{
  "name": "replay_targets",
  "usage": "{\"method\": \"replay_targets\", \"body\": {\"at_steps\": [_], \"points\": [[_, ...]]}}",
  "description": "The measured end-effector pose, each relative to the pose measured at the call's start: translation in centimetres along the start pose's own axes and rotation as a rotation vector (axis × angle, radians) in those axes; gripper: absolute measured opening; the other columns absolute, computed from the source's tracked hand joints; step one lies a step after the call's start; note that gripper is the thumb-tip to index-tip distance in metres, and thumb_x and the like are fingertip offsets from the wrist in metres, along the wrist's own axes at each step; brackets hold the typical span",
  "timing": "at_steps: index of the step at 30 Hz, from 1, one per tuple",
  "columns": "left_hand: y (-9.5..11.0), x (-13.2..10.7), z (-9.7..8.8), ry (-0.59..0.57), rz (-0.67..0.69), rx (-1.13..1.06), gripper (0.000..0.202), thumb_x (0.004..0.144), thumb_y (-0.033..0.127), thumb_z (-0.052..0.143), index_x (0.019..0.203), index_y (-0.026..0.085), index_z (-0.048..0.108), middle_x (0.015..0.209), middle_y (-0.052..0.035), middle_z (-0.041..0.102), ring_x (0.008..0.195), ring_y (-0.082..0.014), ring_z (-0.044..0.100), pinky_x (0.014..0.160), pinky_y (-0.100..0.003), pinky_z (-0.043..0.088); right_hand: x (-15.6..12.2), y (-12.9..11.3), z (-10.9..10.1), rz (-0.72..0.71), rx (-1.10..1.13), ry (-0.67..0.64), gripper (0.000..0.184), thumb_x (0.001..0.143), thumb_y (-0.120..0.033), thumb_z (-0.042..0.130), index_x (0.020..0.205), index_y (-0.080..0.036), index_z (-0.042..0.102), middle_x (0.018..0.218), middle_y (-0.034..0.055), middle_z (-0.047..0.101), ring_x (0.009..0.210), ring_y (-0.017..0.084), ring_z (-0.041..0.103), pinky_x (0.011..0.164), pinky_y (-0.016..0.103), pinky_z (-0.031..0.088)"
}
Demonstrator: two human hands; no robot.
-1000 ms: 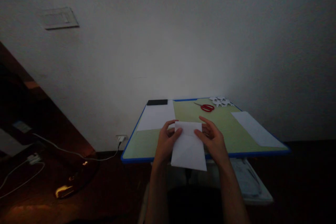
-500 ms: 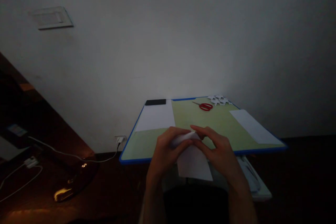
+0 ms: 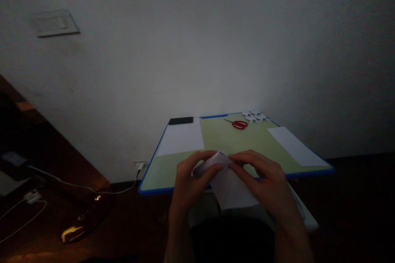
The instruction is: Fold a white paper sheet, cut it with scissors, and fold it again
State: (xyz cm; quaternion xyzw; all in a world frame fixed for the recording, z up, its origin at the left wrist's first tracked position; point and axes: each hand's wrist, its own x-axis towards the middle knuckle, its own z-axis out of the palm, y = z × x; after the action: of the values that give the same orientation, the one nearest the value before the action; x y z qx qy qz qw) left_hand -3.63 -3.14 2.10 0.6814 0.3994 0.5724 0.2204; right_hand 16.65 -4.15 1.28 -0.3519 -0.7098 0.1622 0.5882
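A sheet of white paper (image 3: 233,187), partly folded over at its top, is held up off the near edge of the table. My left hand (image 3: 193,176) pinches its upper left part between thumb and fingers. At the upper right edge, the thumb and fingers of my right hand (image 3: 262,174) are closed on the same paper. The paper comes to a peak between the two hands, and its lower part hangs down towards my lap. My fingers hide some of the fold.
On the green, blue-edged table (image 3: 216,131) lie red-handled scissors (image 3: 239,125), several small folded white paper pieces (image 3: 254,116), a white sheet (image 3: 182,137) under a dark flat object (image 3: 180,121), and a white strip (image 3: 294,146) at right. A cable (image 3: 92,189) runs to a wall plug (image 3: 140,166).
My hands have moved slightly apart, the right one to the right. The paper's peak has shifted left and its lower part has swung right, showing more of its face.
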Motion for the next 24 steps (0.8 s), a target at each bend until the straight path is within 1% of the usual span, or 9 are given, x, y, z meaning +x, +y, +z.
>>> {"method": "replay_targets", "body": {"at_steps": [3,7,10,18,24], "points": [[0.2,0.0,0.0,-0.007,0.024,0.003,0.024,0.081,0.033,0.09,0.104,0.027,0.085,0.101,-0.0051,0.085,0.093,-0.0251,0.078,0.085,-0.033,0.058,0.1,-0.1,0.1,-0.029,-0.011,0.027,0.01,0.096,-0.028,0.076,0.105,-0.029,0.081,0.096,0.0023,0.08,0.085,0.021,0.076,0.081,0.035,0.063],[0.4,0.0,0.0,0.002,0.029,0.009,0.016,0.084,0.033,0.088,0.099,0.027,0.085,0.094,-0.0033,0.084,0.085,-0.0232,0.077,0.079,-0.031,0.058,0.0,-0.4,0.1,-0.058,-0.007,0.042,0.013,0.095,-0.025,0.078,0.108,-0.029,0.08,0.095,0.0014,0.079,0.085,0.02,0.075,0.08,0.033,0.062],[0.4,0.0,0.1,0.023,0.03,0.009,0.014,0.085,0.033,0.086,0.098,0.028,0.085,0.092,-0.002,0.084,0.082,-0.0217,0.076,0.079,-0.029,0.057,0.0,-0.6,0.2,-0.08,0.005,0.048,0.017,0.095,-0.022,0.078,0.11,-0.03,0.079,0.095,0.0003,0.078,0.085,0.018,0.074,0.08,0.032,0.061],[0.0,0.1,0.6,0.052,0.059,0.038,0.012,0.09,0.034,0.082,0.101,0.029,0.085,0.096,-0.0013,0.085,0.085,-0.0205,0.078,0.08,-0.028,0.058,0.1,-1.0,0.1,-0.113,-0.012,0.034,0.018,0.098,-0.021,0.075,0.113,-0.03,0.077,0.097,0.0019,0.078,0.087,0.019,0.073,0.079,0.035,0.061],[0.2,0.2,0.7,0.062,0.076,0.063,0.011,0.092,0.033,0.08,0.099,0.027,0.086,0.094,-0.0023,0.085,0.084,-0.0215,0.079,0.078,-0.028,0.059,0.1,-1.1,-0.2,-0.15,-0.018,0.023,0.025,0.098,-0.017,0.074,0.119,-0.031,0.076,0.099,0.002,0.077,0.088,0.019,0.073,0.079,0.034,0.061]]}}
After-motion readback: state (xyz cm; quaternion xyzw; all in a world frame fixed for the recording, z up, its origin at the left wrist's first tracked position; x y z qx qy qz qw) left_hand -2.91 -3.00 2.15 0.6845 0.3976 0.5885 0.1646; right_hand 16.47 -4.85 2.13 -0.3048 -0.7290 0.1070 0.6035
